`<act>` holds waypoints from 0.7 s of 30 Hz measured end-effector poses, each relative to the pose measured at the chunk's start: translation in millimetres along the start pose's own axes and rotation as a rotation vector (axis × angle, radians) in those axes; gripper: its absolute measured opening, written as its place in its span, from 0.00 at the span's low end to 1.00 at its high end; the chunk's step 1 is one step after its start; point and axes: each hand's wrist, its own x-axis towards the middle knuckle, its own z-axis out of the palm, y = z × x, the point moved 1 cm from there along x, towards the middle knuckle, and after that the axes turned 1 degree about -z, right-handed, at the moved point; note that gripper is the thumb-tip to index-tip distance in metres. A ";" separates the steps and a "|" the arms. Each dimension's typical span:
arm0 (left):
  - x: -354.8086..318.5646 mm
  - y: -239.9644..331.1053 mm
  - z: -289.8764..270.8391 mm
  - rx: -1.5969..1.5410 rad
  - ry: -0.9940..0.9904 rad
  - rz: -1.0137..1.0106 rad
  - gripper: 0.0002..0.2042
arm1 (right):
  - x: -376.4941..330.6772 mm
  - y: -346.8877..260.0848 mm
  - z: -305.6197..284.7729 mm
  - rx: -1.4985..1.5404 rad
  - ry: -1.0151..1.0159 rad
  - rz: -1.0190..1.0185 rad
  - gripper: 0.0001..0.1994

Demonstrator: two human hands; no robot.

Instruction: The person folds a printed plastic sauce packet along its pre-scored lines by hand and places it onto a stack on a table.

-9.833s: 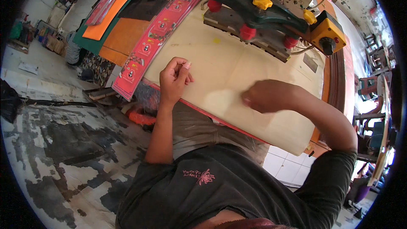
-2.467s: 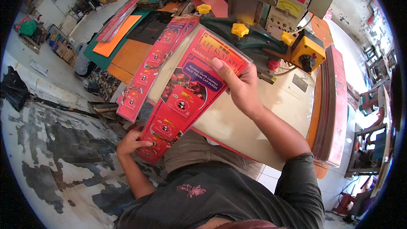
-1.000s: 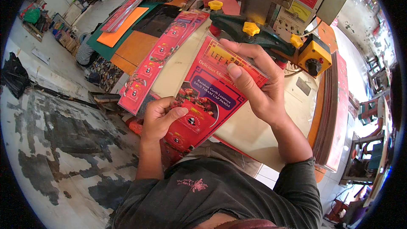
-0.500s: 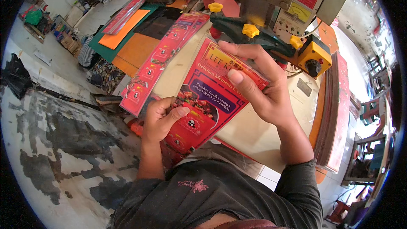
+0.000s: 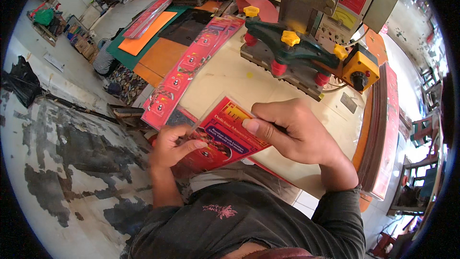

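Observation:
Between both hands, close to my body, a red printed plastic sheet (image 5: pixel 221 140) with a clear margin is held tilted. My left hand (image 5: pixel 167 148) pinches its left edge, the thumb lying on the printed face. At the upper right corner my right hand (image 5: pixel 299 134) grips the sheet, thumb on top and fingers curled behind. The sheet's lower end is partly hidden by my left hand. Beyond it lies the cream worktable (image 5: pixel 230 84), where a press machine (image 5: pixel 292 43) with yellow knobs and a dark green arm stands.
Long red printed strips (image 5: pixel 184 69) lie along the table's left side. A stack of red-topped panels (image 5: pixel 383 139) stands at the right edge. Farther left are an orange sheet (image 5: pixel 146 33) and a green mat (image 5: pixel 120 52). A yellow control box (image 5: pixel 362 72) sits beside the press.
The red sheet has come down toward my body and tilted, so it looks shorter. My right hand moved down with it, fingers more curled. The press's base is now uncovered.

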 end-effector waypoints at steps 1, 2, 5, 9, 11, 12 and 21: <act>-0.5 -0.7 3.0 0.013 -0.013 0.014 0.10 | 0.0 0.5 1.7 0.014 -0.036 0.008 0.16; 0.5 0.5 6.4 0.030 -0.014 0.030 0.10 | 0.3 1.1 3.2 0.028 -0.072 0.016 0.16; 4.0 10.6 12.7 0.076 -0.037 0.052 0.10 | -0.2 2.7 4.8 0.065 -0.145 0.011 0.16; 7.6 28.0 16.2 0.014 -0.086 0.039 0.10 | -0.3 -0.2 3.1 0.217 -0.319 0.038 0.16; 11.1 29.9 20.6 -0.016 -0.113 0.074 0.10 | -3.7 -3.6 8.4 0.269 -0.331 0.051 0.15; 13.3 29.3 22.3 -0.004 -0.134 0.109 0.10 | -5.3 -2.1 10.4 0.257 -0.344 0.045 0.15; 14.3 25.0 10.4 0.030 -0.713 0.129 0.13 | -11.8 -5.5 12.0 0.164 -0.702 -0.005 0.11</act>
